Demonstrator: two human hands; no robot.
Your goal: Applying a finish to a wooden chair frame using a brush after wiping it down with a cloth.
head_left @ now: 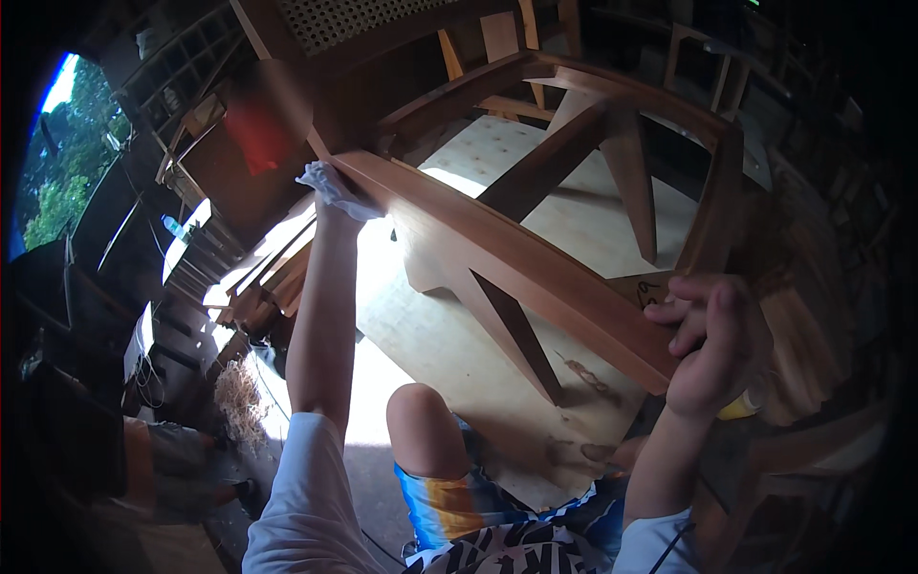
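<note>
A reddish-brown wooden chair frame (507, 268), with tapered legs and a woven cane panel (344, 21) at the top, rests on a pale plywood sheet (459, 335). My left hand (330, 196) is shut on a crumpled white cloth (342, 199) against the far left end of the long near rail, where a post rises. My right hand (712, 335) grips the rail's near right end with curled fingers. A small yellow object (741, 407) is partly hidden behind my right forearm.
Stacked wooden boards (273, 277) lie left of the frame, near a pile of shavings (239, 402). More wooden parts (794, 344) crowd the right. A co-worker's leg (177, 464) shows at lower left. A blurred red shape (253, 134) stands beyond my left hand, near an opening onto trees.
</note>
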